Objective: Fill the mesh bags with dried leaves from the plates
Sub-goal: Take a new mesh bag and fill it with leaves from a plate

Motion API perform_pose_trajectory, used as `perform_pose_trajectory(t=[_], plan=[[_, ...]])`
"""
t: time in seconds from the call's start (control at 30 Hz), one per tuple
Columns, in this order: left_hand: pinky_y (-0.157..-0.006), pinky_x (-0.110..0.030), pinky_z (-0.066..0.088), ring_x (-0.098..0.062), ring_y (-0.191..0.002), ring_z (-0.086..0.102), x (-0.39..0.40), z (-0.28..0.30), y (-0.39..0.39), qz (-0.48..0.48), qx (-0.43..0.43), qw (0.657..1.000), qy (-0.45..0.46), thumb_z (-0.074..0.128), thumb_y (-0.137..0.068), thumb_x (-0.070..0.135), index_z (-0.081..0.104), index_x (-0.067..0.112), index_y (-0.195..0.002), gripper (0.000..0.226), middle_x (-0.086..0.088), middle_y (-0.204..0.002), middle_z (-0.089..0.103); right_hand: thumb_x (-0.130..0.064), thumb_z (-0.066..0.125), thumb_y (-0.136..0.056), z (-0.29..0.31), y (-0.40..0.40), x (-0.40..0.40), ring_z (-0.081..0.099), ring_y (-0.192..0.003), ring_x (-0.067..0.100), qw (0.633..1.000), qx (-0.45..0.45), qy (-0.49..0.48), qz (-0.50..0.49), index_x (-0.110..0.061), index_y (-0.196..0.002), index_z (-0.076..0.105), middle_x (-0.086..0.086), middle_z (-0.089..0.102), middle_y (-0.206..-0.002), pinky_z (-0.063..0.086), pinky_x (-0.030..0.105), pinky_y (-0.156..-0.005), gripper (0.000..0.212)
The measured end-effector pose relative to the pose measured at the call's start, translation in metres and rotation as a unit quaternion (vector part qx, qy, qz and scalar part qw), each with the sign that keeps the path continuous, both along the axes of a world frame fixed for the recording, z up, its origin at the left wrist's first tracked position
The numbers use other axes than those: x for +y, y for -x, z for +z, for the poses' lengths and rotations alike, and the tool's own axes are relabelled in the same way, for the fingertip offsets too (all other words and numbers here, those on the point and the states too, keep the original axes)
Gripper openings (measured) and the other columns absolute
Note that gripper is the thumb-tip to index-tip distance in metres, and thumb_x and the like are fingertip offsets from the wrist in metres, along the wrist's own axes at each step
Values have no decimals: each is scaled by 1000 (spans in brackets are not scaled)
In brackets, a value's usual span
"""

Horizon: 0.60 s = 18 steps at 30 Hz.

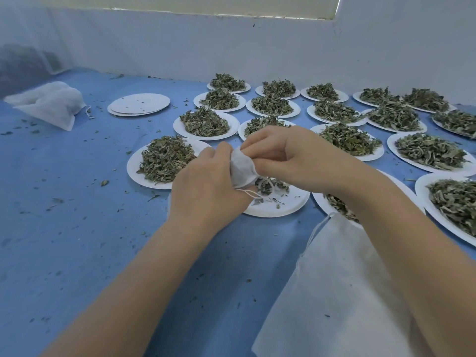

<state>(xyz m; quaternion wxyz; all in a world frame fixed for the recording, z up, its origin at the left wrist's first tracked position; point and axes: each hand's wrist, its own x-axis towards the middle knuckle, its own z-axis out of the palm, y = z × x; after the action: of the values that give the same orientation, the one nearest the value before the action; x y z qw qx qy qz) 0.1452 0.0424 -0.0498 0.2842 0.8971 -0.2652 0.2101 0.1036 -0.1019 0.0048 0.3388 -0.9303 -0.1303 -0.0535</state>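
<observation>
A small white mesh bag [241,169] hangs between both hands above a nearly bare white plate [280,206] that carries a few dried leaves. My left hand [206,184] grips the bag's left side. My right hand [280,153] pinches the bag's top edge. Its drawstring [248,194] dangles below. A full plate of dried leaves [164,161] sits just left of the hands. Several more heaped plates [350,140] spread to the right and back.
A stack of bare white plates [139,104] lies at the back left. A filled mesh bag [49,103] rests far left. A large flat white bag [342,287] lies under my right forearm. Leaf crumbs dot the blue table; a white wall closes the back.
</observation>
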Motion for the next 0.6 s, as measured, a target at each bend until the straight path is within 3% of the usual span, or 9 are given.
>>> perform_pose_trajectory(t=[0.07, 0.2, 0.33, 0.43, 0.5, 0.6], plan=[[-56, -30, 33, -23, -72, 49, -2, 0, 2, -8, -6, 1000, 5, 67, -73, 40, 50, 14, -92, 36, -2, -84, 53, -4, 62, -82, -1, -2, 2, 55, -93, -1, 999, -32, 32, -26, -21, -93, 76, -7, 64, -102, 42, 21, -85, 24], [-62, -34, 38, -25, -76, 51, -5, 0, 3, -33, -10, 999, 25, 68, -77, 33, 54, 8, -95, 34, -4, -85, 55, -1, 69, -72, -6, -5, 6, 60, -72, -2, 994, -68, -29, -80, -27, -77, 70, -11, 68, -72, 46, 7, -66, 27], [-62, -30, 30, -25, -78, 50, -8, -1, 4, -33, -8, 999, 24, 70, -77, 25, 49, 10, -89, 28, -1, -84, 53, 6, 63, -72, -11, -5, 8, 56, -56, -2, 994, -22, -89, -67, -23, -78, 57, -8, 69, -64, 39, 5, -52, 30], [-59, -30, 28, -24, -73, 48, -9, 0, 4, -34, -13, 999, 40, 70, -75, 16, 45, 12, -84, 27, -1, -80, 51, 7, 63, -73, -8, -4, 6, 59, -60, 1, 994, -7, -104, -39, -20, -82, 58, -5, 72, -70, 45, 12, -57, 29], [-57, -30, 28, -23, -69, 45, -9, 1, 5, -30, -23, 997, 66, 69, -75, 11, 46, 12, -83, 24, 0, -77, 49, 7, 66, -69, -7, -3, 7, 63, -65, 4, 990, -48, -126, -47, -22, -78, 60, -5, 72, -72, 53, 18, -66, 31], [-59, -34, 35, -25, -73, 49, -10, 1, 6, -26, -28, 996, 83, 64, -82, 12, 51, 10, -88, 15, 0, -80, 52, 1, 72, -64, -9, -4, 9, 56, -65, 0, 982, -140, -94, -82, -29, -75, 59, -10, 63, -74, 48, 13, -64, 34]])
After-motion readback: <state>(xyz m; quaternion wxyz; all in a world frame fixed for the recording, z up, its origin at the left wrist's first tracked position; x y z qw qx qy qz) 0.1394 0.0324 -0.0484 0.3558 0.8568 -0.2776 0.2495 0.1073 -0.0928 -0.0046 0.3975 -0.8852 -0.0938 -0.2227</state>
